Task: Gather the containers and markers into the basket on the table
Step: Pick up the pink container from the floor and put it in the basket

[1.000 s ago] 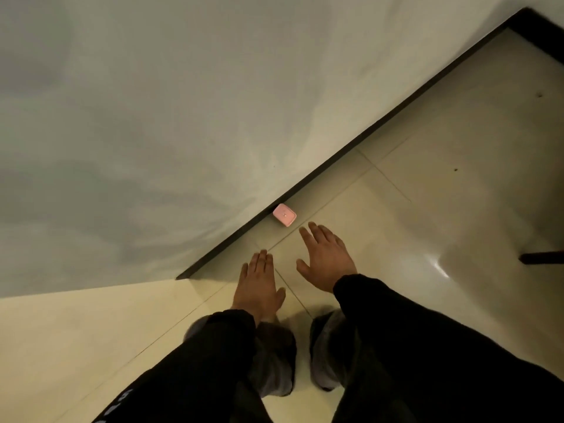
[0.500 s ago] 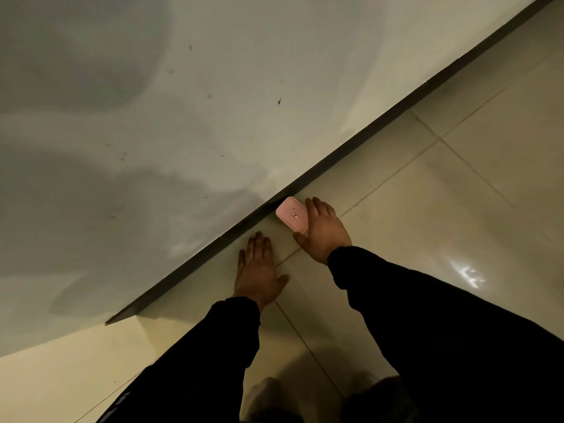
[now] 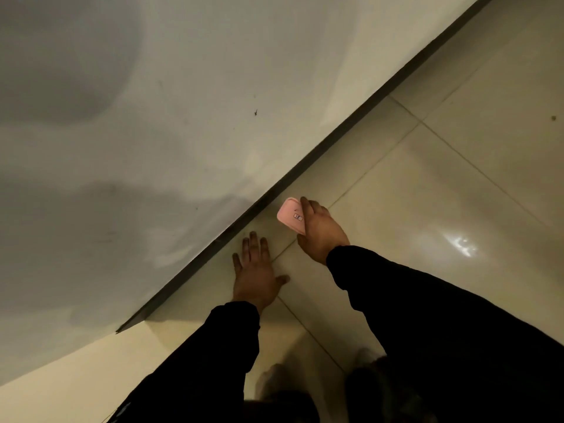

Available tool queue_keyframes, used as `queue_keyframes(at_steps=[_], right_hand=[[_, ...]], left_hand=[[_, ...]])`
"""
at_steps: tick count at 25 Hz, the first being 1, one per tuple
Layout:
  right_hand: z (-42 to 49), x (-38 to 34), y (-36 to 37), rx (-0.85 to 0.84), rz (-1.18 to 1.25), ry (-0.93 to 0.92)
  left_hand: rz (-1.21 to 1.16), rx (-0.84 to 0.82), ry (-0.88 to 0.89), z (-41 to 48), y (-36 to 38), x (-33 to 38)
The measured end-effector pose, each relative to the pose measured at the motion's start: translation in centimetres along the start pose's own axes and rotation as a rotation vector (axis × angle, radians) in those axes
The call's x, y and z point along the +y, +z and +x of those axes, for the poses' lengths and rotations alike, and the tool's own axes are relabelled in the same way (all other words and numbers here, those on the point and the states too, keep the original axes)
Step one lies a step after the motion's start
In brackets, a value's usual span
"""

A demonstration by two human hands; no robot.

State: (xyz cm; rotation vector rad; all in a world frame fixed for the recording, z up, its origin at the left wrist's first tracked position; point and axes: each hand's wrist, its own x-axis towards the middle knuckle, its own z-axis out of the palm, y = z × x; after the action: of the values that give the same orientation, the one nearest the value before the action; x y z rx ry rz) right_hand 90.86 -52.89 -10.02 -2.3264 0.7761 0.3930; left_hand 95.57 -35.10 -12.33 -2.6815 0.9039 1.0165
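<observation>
A small pink flat container (image 3: 291, 216) with a little label on its face is tilted up off the tiled floor, close to the dark skirting. My right hand (image 3: 320, 232) is closed around its right edge, fingers over the far side. My left hand (image 3: 256, 273) lies flat with spread fingers on the floor, a little nearer to me and to the left of the container, holding nothing. No basket or markers are in view.
A pale wall (image 3: 152, 132) fills the upper left, ending in a dark skirting board (image 3: 305, 169) that runs diagonally. Glossy beige floor tiles (image 3: 427, 193) spread to the right. A wall corner (image 3: 122, 329) juts out at lower left. My feet are blurred at the bottom.
My right hand reached the pink container, closed on it and tipped it up off the floor. My left hand came down flat on the tiles as I bent lower.
</observation>
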Motion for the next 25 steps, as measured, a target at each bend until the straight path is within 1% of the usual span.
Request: queue_keyframes(at_steps=[4, 7, 11, 13, 16, 18, 20, 22, 25], right_hand=[[-11.3, -2.9, -9.2, 0.012, 0.110, 0.143], [-21.2, -6.5, -16.7, 0.051, 0.179, 0.246], [-36.4, -12.7, -25.8, 0.177, 0.281, 0.386], [-42.8, -15.7, -28.6, 0.237, 0.334, 0.450], [-52.8, -20.5, -31.1, 0.390, 0.424, 0.601], [-58.9, -23.2, -31.5, 0.513, 0.479, 0.726], [-64.5, -25.2, -30.4, 0.626, 0.544, 0.841], [-69.0, -26.2, -29.0, 0.719, 0.577, 0.937], [-77.4, -28.1, -25.2, 0.879, 0.640, 1.117]], left_hand=[[0.059, 0.004, 0.117, -10.9, -9.0, 3.1], [0.105, 0.023, 0.251, -19.6, -17.0, 5.3], [0.259, 0.044, 0.495, -32.4, -28.5, 8.7], [0.327, 0.045, 0.591, -37.5, -32.8, 10.1], [0.461, 0.042, 0.784, -45.4, -37.8, 11.7], [0.543, 0.050, 0.937, -50.2, -39.4, 12.8], [0.607, 0.037, 1.086, -54.4, -39.4, 14.3], [0.654, 0.046, 1.187, -57.9, -38.3, 15.8], [0.788, 0.003, 1.388, -64.6, -34.6, 17.4]])
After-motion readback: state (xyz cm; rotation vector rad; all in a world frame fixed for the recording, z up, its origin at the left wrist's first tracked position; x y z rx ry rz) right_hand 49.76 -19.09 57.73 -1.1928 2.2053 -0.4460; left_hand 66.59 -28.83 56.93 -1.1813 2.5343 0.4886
